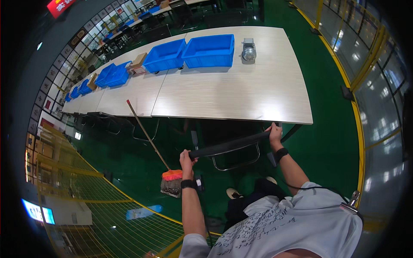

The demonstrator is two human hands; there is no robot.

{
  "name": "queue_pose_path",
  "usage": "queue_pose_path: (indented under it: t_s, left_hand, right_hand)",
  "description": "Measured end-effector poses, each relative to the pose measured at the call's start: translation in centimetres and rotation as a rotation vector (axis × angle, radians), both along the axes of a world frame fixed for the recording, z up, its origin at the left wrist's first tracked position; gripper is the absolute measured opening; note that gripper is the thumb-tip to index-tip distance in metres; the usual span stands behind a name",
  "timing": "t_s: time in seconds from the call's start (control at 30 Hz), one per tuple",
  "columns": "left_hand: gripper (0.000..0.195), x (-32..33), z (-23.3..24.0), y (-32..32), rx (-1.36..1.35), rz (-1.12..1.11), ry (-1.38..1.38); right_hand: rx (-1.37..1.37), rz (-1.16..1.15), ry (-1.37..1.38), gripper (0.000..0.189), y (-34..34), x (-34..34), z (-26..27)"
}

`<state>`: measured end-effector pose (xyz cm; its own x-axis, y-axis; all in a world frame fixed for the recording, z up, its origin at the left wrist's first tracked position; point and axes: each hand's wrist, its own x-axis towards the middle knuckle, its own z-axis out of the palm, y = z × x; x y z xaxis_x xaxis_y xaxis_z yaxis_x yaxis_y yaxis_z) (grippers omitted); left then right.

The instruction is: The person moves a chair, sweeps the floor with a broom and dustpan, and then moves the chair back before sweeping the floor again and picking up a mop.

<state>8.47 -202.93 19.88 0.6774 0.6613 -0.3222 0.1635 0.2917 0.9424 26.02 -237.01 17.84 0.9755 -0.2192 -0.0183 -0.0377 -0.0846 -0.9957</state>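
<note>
Both of my hands grip the ends of a black chair backrest [230, 145] in front of the table's near edge. My left hand [186, 163] is closed around its left end, and my right hand [275, 134] holds the right end close under the tabletop. Each wrist wears a black band. Below the backrest, a bent chrome tube frame [237, 167] shows above the green floor. The dark area under the table hides most of the chair.
On the long pale table [226, 93] stand blue plastic bins [208, 58], cardboard boxes [139, 64] and a silver electric motor [249, 50]. A broom [148, 137] and dustpan [170, 187] are at my left. Yellow mesh fencing [106, 206] borders the left; yellow-framed panels [369, 61] border the right.
</note>
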Motion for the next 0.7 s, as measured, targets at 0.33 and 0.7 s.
queue_pose_path:
  t_s: [0.33, 0.7]
  left_hand:
    - [0.033, -12.2, 1.1, -13.3, 0.047, 0.194, 0.108]
    - [0.046, -21.6, 0.7, -24.6, -0.146, 0.306, 0.141]
  right_hand:
    - [-0.018, 0.205, 0.013, 0.050, -8.5, -6.8, 1.8]
    - [-0.083, 0.336, 0.069, 0.051, -20.9, -12.8, 1.8]
